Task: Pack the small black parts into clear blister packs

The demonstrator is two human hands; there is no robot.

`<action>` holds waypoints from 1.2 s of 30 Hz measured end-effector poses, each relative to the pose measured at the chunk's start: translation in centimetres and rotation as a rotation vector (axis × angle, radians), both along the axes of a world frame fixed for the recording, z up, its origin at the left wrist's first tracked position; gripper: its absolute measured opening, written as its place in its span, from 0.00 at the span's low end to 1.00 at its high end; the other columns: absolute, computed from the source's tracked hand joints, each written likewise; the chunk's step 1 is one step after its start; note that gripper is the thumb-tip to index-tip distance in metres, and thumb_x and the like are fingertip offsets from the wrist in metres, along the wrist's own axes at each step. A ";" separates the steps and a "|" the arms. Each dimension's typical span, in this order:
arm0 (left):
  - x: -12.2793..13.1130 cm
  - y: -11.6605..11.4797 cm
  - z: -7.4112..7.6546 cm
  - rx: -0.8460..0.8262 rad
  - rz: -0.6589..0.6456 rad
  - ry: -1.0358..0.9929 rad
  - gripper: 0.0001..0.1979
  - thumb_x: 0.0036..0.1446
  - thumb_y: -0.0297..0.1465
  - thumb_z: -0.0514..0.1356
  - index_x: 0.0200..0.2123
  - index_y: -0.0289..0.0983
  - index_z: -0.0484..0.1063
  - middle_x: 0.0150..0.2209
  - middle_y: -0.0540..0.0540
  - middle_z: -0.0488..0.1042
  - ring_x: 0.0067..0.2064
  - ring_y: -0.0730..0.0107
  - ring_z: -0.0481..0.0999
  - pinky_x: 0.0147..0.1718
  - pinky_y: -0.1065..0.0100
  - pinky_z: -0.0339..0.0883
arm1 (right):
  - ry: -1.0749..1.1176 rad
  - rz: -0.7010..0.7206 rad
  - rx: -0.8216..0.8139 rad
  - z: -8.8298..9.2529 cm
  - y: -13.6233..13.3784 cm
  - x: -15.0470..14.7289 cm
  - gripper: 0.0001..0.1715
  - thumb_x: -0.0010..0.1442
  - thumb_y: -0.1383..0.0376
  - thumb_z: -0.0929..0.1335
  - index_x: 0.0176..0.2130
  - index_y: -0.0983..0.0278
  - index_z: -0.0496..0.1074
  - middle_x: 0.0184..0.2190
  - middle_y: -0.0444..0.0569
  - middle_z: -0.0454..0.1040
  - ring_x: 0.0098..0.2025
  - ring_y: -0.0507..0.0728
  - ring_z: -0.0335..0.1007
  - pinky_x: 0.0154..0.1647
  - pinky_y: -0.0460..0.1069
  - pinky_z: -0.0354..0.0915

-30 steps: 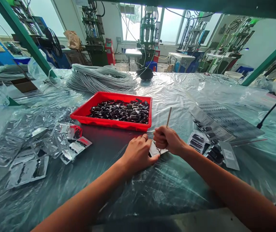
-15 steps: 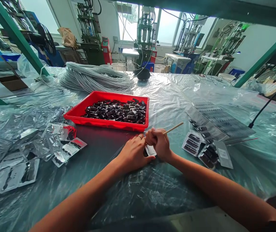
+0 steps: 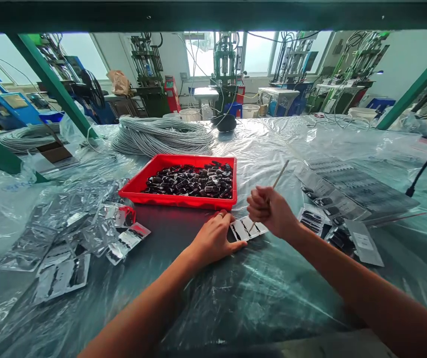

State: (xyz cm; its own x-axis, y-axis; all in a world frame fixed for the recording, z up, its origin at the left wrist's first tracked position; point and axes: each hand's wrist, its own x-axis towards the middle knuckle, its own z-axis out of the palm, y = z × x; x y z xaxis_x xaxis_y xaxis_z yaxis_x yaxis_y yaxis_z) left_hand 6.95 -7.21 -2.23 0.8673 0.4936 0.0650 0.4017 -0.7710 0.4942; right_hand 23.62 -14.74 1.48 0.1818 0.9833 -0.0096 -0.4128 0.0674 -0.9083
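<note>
My left hand rests on the dark tabletop, holding a small white card with black strips across it between its thumb at the near edge and its fingers at the far edge. My right hand is closed in a fist around a thin pale stick, like a chopstick. The stick stands tilted, its lower end down at the card's face. Just beyond my hands sits a red tray heaped with small black pieces.
Clear plastic packets with silvery cards lie at left. Stacked printed sheets and packs of black pieces lie at right. A coil of grey cable is behind the tray. Green frame posts flank the table; machines stand beyond.
My right hand has lifted and shifted right from beside the left, and the stick now stands steeper. More of the card is uncovered. The whole view has tilted and shifted.
</note>
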 end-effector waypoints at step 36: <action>-3.0 6.4 3.3 -0.848 0.353 -1.111 0.20 0.45 0.37 0.73 0.43 0.38 0.82 0.42 0.42 0.82 0.49 0.57 0.78 0.55 0.58 0.66 | -1.002 -0.117 0.385 2.6 9.9 -4.4 0.17 0.52 0.62 0.73 0.44 0.61 0.81 0.44 0.50 0.81 0.43 0.61 0.79 0.40 0.53 0.77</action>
